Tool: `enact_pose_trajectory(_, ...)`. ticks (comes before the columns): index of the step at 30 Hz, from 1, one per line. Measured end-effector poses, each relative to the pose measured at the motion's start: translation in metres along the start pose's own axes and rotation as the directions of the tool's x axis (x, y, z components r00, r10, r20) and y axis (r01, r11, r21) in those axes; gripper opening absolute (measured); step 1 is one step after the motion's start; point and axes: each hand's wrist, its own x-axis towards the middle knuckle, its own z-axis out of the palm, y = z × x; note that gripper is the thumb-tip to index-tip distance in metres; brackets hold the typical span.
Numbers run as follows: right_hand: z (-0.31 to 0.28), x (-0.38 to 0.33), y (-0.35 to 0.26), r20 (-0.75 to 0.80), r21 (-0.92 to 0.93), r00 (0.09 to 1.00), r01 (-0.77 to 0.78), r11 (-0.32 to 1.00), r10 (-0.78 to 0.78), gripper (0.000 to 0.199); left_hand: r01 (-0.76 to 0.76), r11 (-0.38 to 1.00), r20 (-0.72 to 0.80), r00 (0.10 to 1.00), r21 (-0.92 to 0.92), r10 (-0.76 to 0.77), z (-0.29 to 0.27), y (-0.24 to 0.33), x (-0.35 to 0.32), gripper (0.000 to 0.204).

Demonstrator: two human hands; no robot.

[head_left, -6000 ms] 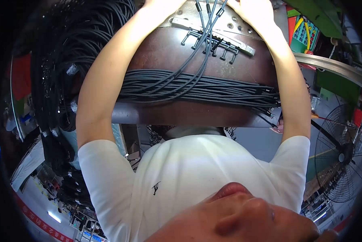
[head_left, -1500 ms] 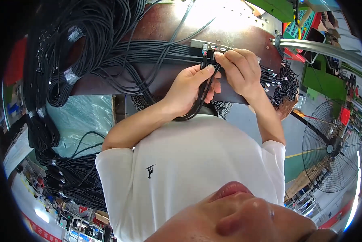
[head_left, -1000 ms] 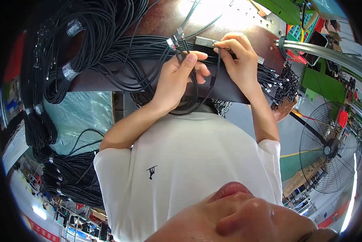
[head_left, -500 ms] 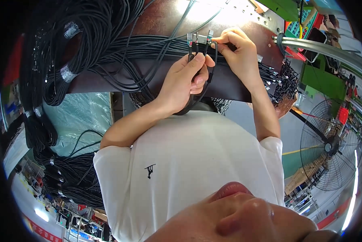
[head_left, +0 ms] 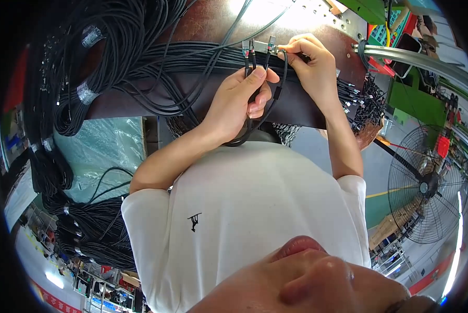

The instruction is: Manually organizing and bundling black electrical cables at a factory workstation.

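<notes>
My left hand (head_left: 239, 99) is closed round several black cables (head_left: 248, 67), above the near edge of the brown table. Their ends stand up past my thumb, with small metal connectors (head_left: 271, 44) at the tips and bits of coloured wire below them. To its right, my right hand (head_left: 313, 65) pinches the end of another black cable between thumb and forefinger, close beside the rightmost connector. That cable (head_left: 285, 78) bends down in a loop towards my left hand. What exactly sits between the right fingertips is too small to make out.
Long black cables (head_left: 187, 52) lie across the brown table (head_left: 202, 28), with large coiled bundles (head_left: 109, 57) at the left. Cable ends (head_left: 351, 94) gather at the table's right. A metal rail (head_left: 401, 53) juts out on the right, and a black fan (head_left: 427, 185) stands beyond.
My right hand has moved slightly right, drawing its cable end a little away from the connectors. The cable loop now bows wider to the right. My left hand has hardly moved.
</notes>
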Motion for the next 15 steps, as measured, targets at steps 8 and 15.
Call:
enact_pose_trajectory(8,-0.001,0.002,0.003,0.028,-0.018,0.999,0.02,1.0,-0.02,0.01,0.016,1.0,0.007,1.0,-0.005,-0.016,-0.001,0.0,0.0,0.031)
enact_pose_trajectory(15,-0.023,0.002,-0.015,0.049,-0.452,0.857,0.476,0.754,-0.512,0.022,0.078,0.997,0.068,0.995,0.019,-0.079,0.001,0.004,0.006,0.03)
